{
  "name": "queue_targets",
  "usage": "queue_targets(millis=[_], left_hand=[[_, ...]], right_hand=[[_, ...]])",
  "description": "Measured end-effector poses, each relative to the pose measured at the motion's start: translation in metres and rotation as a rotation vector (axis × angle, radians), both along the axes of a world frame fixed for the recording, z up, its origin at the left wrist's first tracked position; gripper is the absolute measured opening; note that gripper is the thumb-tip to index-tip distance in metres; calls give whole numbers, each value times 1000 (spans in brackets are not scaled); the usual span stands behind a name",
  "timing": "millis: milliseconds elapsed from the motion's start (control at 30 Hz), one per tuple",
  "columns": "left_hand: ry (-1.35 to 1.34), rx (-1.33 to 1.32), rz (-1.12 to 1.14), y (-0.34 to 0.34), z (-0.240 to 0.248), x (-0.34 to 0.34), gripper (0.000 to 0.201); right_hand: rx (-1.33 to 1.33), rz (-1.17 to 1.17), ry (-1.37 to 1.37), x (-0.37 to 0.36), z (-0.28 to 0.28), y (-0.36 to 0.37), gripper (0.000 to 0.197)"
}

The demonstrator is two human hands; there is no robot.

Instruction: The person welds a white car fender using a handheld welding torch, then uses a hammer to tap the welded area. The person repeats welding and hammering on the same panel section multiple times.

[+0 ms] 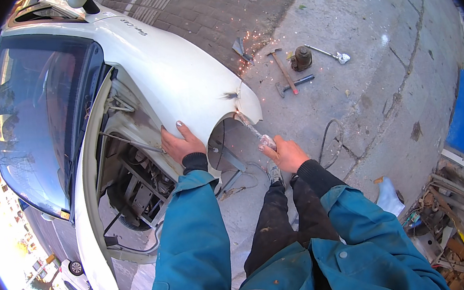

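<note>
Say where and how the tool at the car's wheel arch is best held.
The tool is probably best held by its thick, pale near end, from the person's side, as the right hand does: its slim shaft slants away to a tip near the scorched white panel.

Bright outdoor daylight washes the far left edge white. The car (171, 66) gleams, its windshield (40, 115) full of reflections; sparks (254, 40) glow orange. Straight edges bend toward the black fisheye rim.
</note>
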State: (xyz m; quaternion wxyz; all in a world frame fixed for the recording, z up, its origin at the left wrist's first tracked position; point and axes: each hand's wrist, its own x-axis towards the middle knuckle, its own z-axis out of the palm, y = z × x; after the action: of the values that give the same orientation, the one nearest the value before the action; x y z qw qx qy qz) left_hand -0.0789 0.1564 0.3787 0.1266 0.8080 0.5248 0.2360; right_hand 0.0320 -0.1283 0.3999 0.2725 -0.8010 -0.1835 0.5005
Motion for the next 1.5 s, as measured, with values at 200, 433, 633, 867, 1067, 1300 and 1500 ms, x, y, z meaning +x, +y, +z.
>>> queue_targets(millis=[200,433,633,867,1067,1300,1500], left_hand=[[0,-19,1,-1,2,0,64],[-7,-30,1,0,0,-1,65],[-4,-10,-6,0,-3,-1,65],[-4,16,-11,0,-3,-1,63],[-16,16,-16,-1,-1,0,63],[-16,3,-2,-1,-1,-1,63],[-18,4,-2,-1,-1,-1,64]], right_hand=[[6,28,-69,-1,-7,2,71],[23,27,-73,-3,-14,2,71],[34,25,-81,-3,-13,1,69],[-2,46,-64,-10,-10,-2,68],[28,39,-48,-11,-11,1,68],[32,35,-67,-10,-12,6,69],[30,44,-90,-11,-16,7,70]])
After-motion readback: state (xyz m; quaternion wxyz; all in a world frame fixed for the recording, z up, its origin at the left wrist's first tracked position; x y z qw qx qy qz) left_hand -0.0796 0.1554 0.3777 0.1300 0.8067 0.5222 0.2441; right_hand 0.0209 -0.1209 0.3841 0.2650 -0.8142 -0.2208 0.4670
